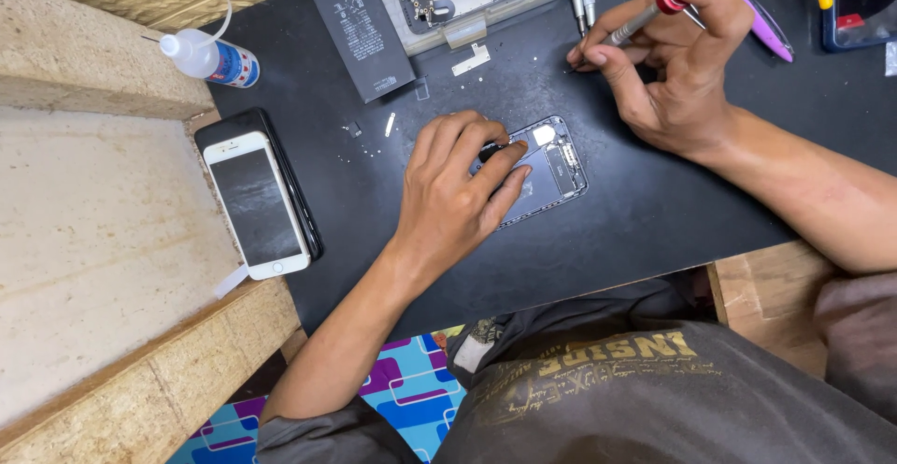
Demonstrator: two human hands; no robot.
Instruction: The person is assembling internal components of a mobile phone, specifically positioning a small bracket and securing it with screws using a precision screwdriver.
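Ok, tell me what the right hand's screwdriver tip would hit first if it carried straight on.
The right hand aims its screwdriver down-left; the tip seems almost on the black mat, so probably bare mat first, with small metal parts farther along.

black mat (654, 212), white phone (257, 204), red-tipped screwdriver (645, 15), blue/purple patterned cloth (411, 394)

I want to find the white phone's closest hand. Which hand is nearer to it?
Left. The left hand rests on the opened phone, just right of the white phone. The right hand, holding a screwdriver, is farther right.
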